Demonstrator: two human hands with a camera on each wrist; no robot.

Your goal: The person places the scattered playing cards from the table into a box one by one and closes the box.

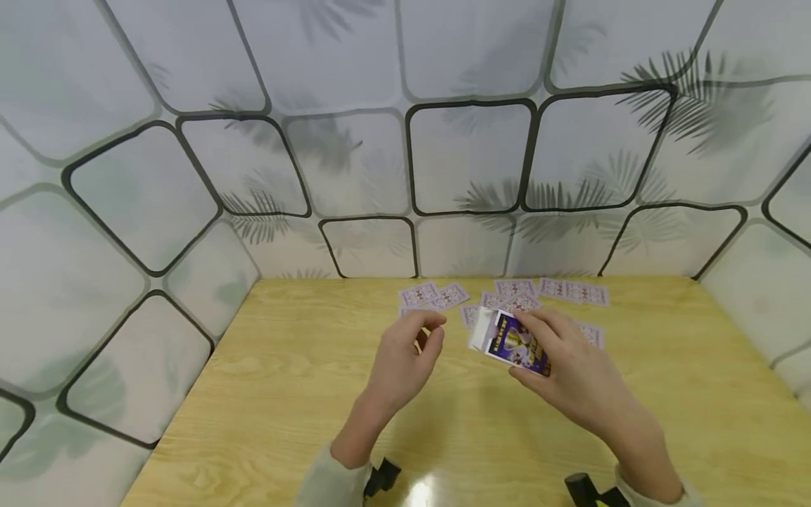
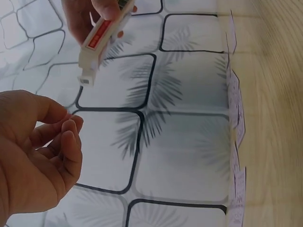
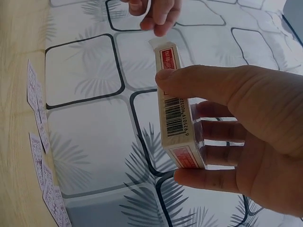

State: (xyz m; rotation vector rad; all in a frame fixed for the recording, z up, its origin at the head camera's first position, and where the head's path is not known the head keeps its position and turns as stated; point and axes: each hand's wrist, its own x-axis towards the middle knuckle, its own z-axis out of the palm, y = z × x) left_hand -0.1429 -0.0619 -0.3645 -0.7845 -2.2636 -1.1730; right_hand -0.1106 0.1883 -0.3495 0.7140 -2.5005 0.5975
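Note:
My right hand grips a playing card box above the table, thumb on one narrow side and fingers around the other. The box has a dark blue and gold front, and its barcode side shows in the right wrist view. A white flap sticks out at the end facing my left hand. Just left of that end is my left hand, its fingers loosely bent and the thumb near the index finger. Nothing shows between them. What the box contains is hidden.
Purple-patterned playing cards lie face down along the back of the wooden table, some overlapping, in loose groups. A patterned cloth rises behind the table and at both sides. Each wrist carries a small black mount.

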